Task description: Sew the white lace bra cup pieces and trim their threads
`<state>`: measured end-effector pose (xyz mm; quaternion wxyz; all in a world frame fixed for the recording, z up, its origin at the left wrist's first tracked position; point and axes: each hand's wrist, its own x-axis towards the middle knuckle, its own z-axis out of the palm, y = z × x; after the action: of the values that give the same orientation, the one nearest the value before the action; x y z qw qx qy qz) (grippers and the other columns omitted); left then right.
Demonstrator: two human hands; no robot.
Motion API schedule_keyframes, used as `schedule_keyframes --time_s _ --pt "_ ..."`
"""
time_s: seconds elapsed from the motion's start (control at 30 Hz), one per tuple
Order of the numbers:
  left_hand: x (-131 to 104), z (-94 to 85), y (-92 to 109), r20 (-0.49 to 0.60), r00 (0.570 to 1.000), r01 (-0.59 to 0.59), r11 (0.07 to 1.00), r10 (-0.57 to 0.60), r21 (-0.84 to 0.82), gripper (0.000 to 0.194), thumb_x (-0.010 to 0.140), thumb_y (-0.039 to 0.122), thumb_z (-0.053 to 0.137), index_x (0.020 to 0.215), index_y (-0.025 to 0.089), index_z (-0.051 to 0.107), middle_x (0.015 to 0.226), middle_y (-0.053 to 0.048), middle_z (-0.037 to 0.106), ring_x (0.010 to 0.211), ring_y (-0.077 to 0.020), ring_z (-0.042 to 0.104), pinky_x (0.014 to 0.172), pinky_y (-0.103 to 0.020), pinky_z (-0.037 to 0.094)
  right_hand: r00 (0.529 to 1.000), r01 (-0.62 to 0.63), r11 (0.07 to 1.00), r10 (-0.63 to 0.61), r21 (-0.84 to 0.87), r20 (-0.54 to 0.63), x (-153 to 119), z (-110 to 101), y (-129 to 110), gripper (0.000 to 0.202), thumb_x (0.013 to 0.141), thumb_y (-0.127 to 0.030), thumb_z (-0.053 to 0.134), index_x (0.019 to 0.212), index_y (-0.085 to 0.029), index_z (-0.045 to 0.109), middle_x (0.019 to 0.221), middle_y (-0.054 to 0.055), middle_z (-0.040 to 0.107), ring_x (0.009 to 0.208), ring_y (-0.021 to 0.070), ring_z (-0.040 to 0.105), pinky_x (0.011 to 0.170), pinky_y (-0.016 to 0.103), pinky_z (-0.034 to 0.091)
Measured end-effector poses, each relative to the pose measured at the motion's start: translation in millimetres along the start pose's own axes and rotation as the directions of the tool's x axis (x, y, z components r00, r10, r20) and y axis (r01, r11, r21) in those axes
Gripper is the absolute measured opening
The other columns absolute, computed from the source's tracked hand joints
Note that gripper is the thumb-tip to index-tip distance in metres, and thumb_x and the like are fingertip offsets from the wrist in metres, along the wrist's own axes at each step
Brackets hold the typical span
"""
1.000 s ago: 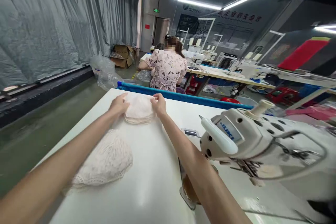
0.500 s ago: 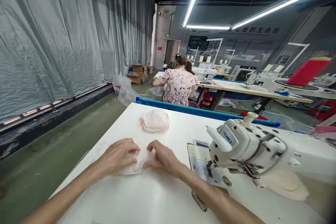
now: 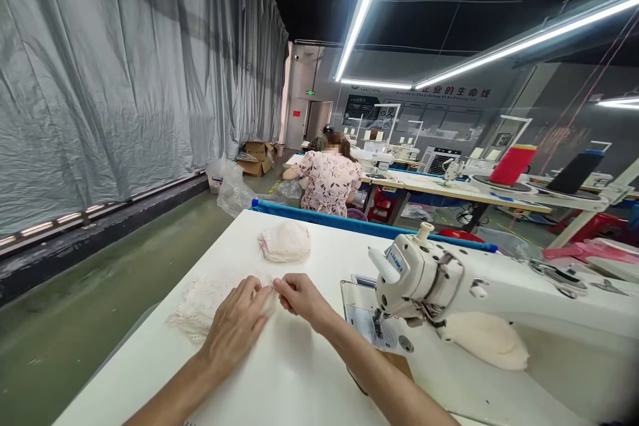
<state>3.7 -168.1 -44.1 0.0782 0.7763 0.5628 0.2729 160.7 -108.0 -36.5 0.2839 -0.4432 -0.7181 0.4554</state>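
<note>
Fingers of the right hand are drawn together, the thumb and forefinger meeting on the near-right edge of a pale lace stack. Left hand: back uppermost, laid over the right portion of the same stack, fingertips directed toward those of the right hand. Whether the left fingers grip the material or merely rest on it cannot be determined, as the hand covers the contact. A sheer edge of the lace is visible between the two hands; the larger part of the stack lies to the left of the left hand, flat on the white table.

Beyond the hands, near the far edge of the table, a second pale stack lies apart from the first. To the right stands a white sewing machine marked JUKI, its metal plate set into the work surface. One cream cloth piece lies beneath the machine arm. A blue roll runs along the far edge of the table.

Further out, a person in a floral top is seated, back to the camera. Grey curtains hang at left; cardboard boxes stand near their far end. Red and black thread cones stand at right.
</note>
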Motion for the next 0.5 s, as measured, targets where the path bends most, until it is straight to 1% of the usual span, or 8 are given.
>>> schedule_keyframes --time_s 0.03,0.1,0.17,0.27,0.33,0.43,0.5 --pt "1.0 2.5 -0.6 -0.012 1.0 0.011 1.0 -0.011 -0.025 0.028 0.081 0.016 0.039 0.103 0.021 0.056 0.096 -0.006 0.051 0.081 -0.0211 0.051 0.069 -0.032 0.039 1.0 -0.004 0.999 0.004 0.054 0.011 0.6 0.7 0.1 0.04 0.088 -0.045 0.039 0.058 -0.019 0.037 0.047 -0.006 0.04 0.042 0.0056 0.03 0.043 0.02 0.026" --pt "3.6 4.1 -3.4 -0.022 0.999 0.028 0.996 -0.03 -0.079 0.028 0.088 0.021 0.029 0.095 0.02 0.057 0.091 -0.005 0.052 0.076 -0.0187 0.053 0.066 -0.03 0.04 1.0 -0.008 0.99 0.003 0.143 0.03 1.7 1.6 2.7 0.042 0.088 -0.051 0.037 0.06 -0.019 0.037 0.05 -0.006 0.04 0.041 0.0047 0.03 0.042 0.019 0.025" --pt "6.4 2.1 -7.3 -0.023 0.998 0.05 0.991 -0.053 -0.127 0.03 0.09 0.027 0.029 0.086 0.019 0.058 0.084 -0.004 0.054 0.07 -0.017 0.053 0.065 -0.029 0.04 0.999 -0.005 0.979 -0.005 0.205 0.048 2.3 2.3 7.7 0.044 0.087 -0.054 0.037 0.062 -0.018 0.038 0.052 -0.005 0.042 0.04 0.0043 0.031 0.041 0.019 0.025" --pt "9.9 -3.2 -12.6 -0.028 0.994 0.099 0.977 -0.106 -0.189 0.032 0.089 0.033 0.033 0.076 0.019 0.059 0.074 -0.002 0.055 0.066 -0.0163 0.052 0.061 -0.027 0.04 0.997 0.018 0.966 -0.036 0.259 0.065 1.5 4.5 15.5 0.043 0.086 -0.056 0.039 0.069 -0.017 0.043 0.058 -0.002 0.051 0.041 0.0052 0.038 0.04 0.019 0.028" --pt "11.7 -6.2 -15.5 -0.037 0.989 0.131 0.965 -0.143 -0.229 0.031 0.088 0.035 0.036 0.074 0.019 0.059 0.073 -0.002 0.057 0.065 -0.0163 0.053 0.06 -0.026 0.04 0.996 0.06 0.959 -0.077 0.276 0.05 0.5 7.1 18.5 0.037 0.086 -0.054 0.041 0.078 -0.018 0.043 0.065 -0.001 0.055 0.041 0.0058 0.041 0.038 0.018 0.029" --pt "13.5 -10.5 -18.3 -0.055 0.982 0.159 0.946 -0.181 -0.281 0.031 0.086 0.04 0.041 0.073 0.019 0.06 0.078 -0.002 0.061 0.066 -0.0162 0.055 0.06 -0.025 0.042 0.986 0.157 0.95 -0.165 0.269 0.006 0.1 12.1 18.5 0.026 0.084 -0.042 0.049 0.095 -0.02 0.042 0.066 -0.005 0.055 0.04 0.0053 0.04 0.039 0.017 0.031" --pt "13.2 -14.7 -16.4 -0.067 0.979 0.164 0.938 -0.193 -0.306 0.031 0.085 0.042 0.042 0.075 0.019 0.061 0.082 -0.003 0.063 0.068 -0.0166 0.056 0.062 -0.025 0.044 0.974 0.221 0.942 -0.226 0.252 -0.008 0.2 15.6 15.1 0.03 0.08 -0.033 0.055 0.105 -0.021 0.042 0.065 -0.007 0.054 0.041 0.0051 0.039 0.039 0.017 0.032"
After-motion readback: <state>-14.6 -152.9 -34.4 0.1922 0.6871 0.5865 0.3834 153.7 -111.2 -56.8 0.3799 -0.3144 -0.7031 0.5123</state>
